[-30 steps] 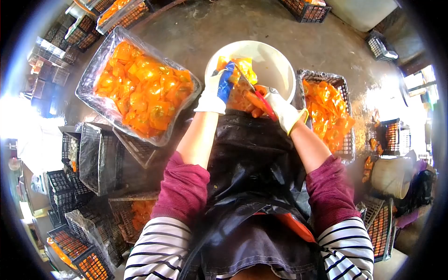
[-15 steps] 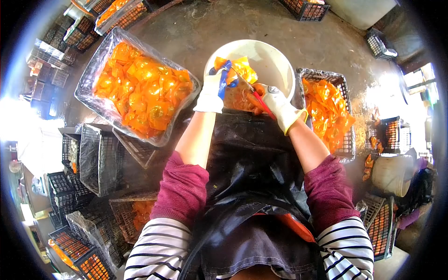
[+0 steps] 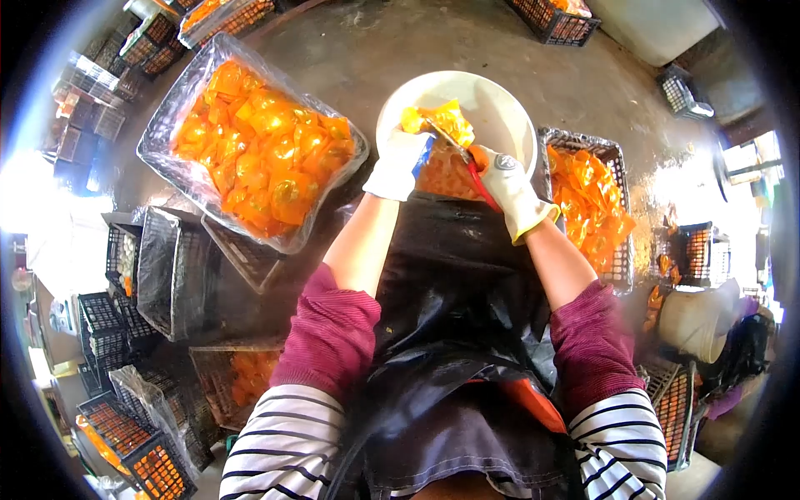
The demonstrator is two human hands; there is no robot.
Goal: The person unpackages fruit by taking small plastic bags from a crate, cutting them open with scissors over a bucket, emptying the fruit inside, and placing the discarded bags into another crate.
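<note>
A white bucket [image 3: 518,117] with reddish-orange wet pieces low inside stands in front of me. Over its left side my gloved left hand [image 3: 400,160] grips a shiny yellow-orange piece [image 3: 450,122]. My gloved right hand [image 3: 510,187] is closed around the red handle of a knife [image 3: 477,177], its blade lying against that piece. Something orange also shows by my right fingers. To the left, a plastic-lined crate [image 3: 150,148] is heaped with flat orange pieces [image 3: 262,150]. More orange pieces [image 3: 583,200] fill a dark crate [image 3: 621,258] on the right.
Empty black crates [image 3: 171,275] stand at the left, with a crate of orange pieces [image 3: 250,375] below them. Another bucket [image 3: 690,321] and a crate [image 3: 677,408] stand at the right. Further crates [image 3: 567,27] line the back of the wet floor [image 3: 383,42].
The yellow-orange piece now shows more fully above my left hand, whose fingers have turned. The blade has shifted against it. The whole view has moved slightly.
</note>
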